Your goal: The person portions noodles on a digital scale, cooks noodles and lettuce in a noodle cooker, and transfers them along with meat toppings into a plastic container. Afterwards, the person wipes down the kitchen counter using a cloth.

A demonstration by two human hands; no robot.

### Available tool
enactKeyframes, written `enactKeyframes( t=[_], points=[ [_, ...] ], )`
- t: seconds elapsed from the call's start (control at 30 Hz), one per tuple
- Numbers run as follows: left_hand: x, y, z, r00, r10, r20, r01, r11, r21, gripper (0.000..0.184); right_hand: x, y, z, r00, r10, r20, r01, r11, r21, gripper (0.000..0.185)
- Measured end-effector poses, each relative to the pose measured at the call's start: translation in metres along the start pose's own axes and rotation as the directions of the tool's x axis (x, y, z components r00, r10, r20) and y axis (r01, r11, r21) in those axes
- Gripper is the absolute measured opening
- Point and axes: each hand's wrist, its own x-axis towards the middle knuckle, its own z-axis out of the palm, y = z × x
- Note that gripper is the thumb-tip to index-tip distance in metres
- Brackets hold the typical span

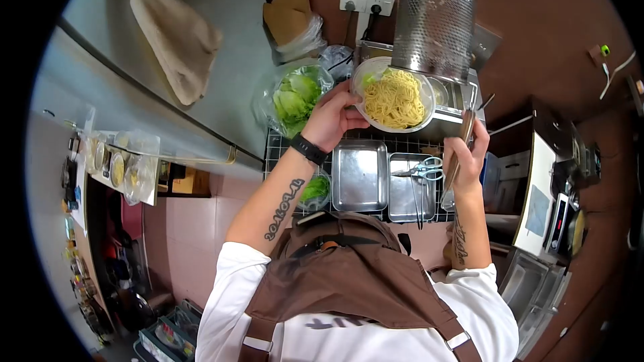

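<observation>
My left hand point(335, 117) is closed on the left rim of a clear plastic bowl point(430, 115). Yellow noodles point(394, 100) lie in the bowl, with a bit of green leaf at their upper left. My right hand point(467, 151) is wrapped round the wooden handle of a noodle strainer point(435, 23). Its tall perforated metal basket is tipped over the bowl's upper right edge, and I cannot see inside it. Left of the bowl, close to my left wrist, sits lettuce point(295, 99) in a clear plastic bag.
Two metal trays point(360, 174) point(410, 206) rest on a wire rack; scissors point(427, 168) and tongs point(419, 194) lie on the right one. More greens point(315, 189) are beside my left forearm. A wall socket point(365, 0) with plugs is behind. A cloth bag point(176, 40) hangs at upper left.
</observation>
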Motion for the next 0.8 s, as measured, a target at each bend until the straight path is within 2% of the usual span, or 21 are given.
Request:
enactKeyframes(
  t=[0.03, 0.07, 0.1, 0.13, 0.17, 0.23, 0.33, 0.37, 0.4, 0.43, 0.47, 0.5, 0.57, 0.6, 0.63, 0.67, 0.73, 0.8],
  points=[
    [0.001, -0.001, -0.004, 1.0, 0.009, -0.029, -0.009, 1.0, 0.009, 0.044, 0.0, 0.001, 0.004, 0.998, 0.058, 0.002, -0.058, 0.994, 0.097, 0.048],
    [0.002, -0.005, -0.007, 0.999, 0.011, -0.051, -0.012, 1.0, -0.02, 0.046, -0.013, 0.008, 0.005, 0.933, 0.343, 0.109, -0.36, 0.894, 0.267, 0.039],
    [0.006, -0.011, -0.01, 0.998, 0.008, -0.07, -0.011, 0.999, -0.049, 0.048, -0.027, 0.015, 0.007, 0.777, 0.595, 0.206, -0.623, 0.679, 0.388, 0.03],
    [0.01, -0.014, -0.012, 0.996, 0.008, -0.086, -0.015, 0.997, -0.076, 0.049, -0.021, 0.026, 0.006, 0.929, 0.194, 0.315, -0.199, 0.98, -0.014, 0.026],
    [0.01, -0.018, -0.014, 0.993, 0.004, -0.117, -0.013, 0.997, -0.078, 0.05, -0.015, 0.036, 0.005, 0.899, -0.246, 0.363, 0.369, 0.871, -0.324, 0.022],
    [0.008, -0.023, -0.018, 0.988, 0.013, -0.153, -0.03, 0.994, -0.105, 0.051, -0.015, 0.047, 0.008, 0.915, -0.269, 0.302, 0.352, 0.897, -0.268, 0.025],
    [0.01, -0.027, -0.025, 0.979, 0.049, -0.199, -0.076, 0.988, -0.131, 0.051, -0.02, 0.072, 0.018, 0.913, -0.252, 0.322, 0.32, 0.93, -0.18, 0.028],
    [0.012, -0.029, -0.026, 0.976, 0.059, -0.208, -0.089, 0.986, -0.139, 0.051, -0.013, 0.078, 0.019, 0.871, -0.291, 0.396, 0.394, 0.895, -0.209, 0.033],
    [0.011, -0.032, -0.027, 0.976, 0.052, -0.21, -0.081, 0.988, -0.131, 0.051, -0.01, 0.081, 0.024, 0.901, -0.186, 0.392, 0.272, 0.946, -0.175, 0.039],
    [0.011, -0.035, -0.027, 0.976, 0.048, -0.214, -0.076, 0.989, -0.123, 0.052, -0.006, 0.075, 0.029, 0.897, 0.228, 0.379, -0.259, 0.965, 0.032, 0.045],
    [0.011, -0.036, -0.03, 0.974, 0.05, -0.221, -0.076, 0.991, -0.111, 0.052, 0.004, 0.068, 0.033, 0.733, 0.578, 0.36, -0.673, 0.695, 0.254, 0.051],
    [0.008, -0.043, -0.038, 0.971, 0.049, -0.232, -0.072, 0.993, -0.095, 0.056, 0.018, 0.065, 0.034, 0.59, 0.725, 0.355, -0.806, 0.5, 0.317, 0.057],
    [-0.009, -0.05, -0.039, 0.949, 0.13, -0.288, -0.151, 0.987, -0.049, 0.059, 0.038, 0.095, 0.038, 0.818, 0.537, 0.207, -0.575, 0.771, 0.273, 0.046],
    [-0.016, -0.053, -0.042, 0.934, 0.171, -0.315, -0.188, 0.982, -0.025, 0.061, 0.056, 0.102, 0.029, 0.893, 0.376, 0.245, -0.419, 0.895, 0.151, 0.04],
    [-0.026, -0.06, -0.05, 0.935, 0.192, -0.3, -0.209, 0.978, -0.025, 0.066, 0.075, 0.107, 0.021, 0.939, 0.204, 0.275, -0.225, 0.973, 0.046, 0.034],
    [-0.037, -0.065, -0.055, 0.917, 0.202, -0.344, -0.227, 0.973, -0.033, 0.066, 0.096, 0.113, 0.014, 0.929, 0.05, 0.366, -0.04, 0.999, -0.035, 0.029],
    [-0.06, -0.075, -0.059, 0.88, 0.223, -0.42, -0.262, 0.964, -0.037, 0.067, 0.124, 0.124, 0.024, 0.896, 0.295, 0.332, -0.291, 0.955, -0.063, 0.022],
    [-0.085, -0.092, -0.065, 0.82, 0.268, -0.505, -0.328, 0.944, -0.032, 0.066, 0.154, 0.142, 0.031, 0.81, 0.347, 0.473, -0.244, 0.933, -0.265, 0.023]
  ],
)
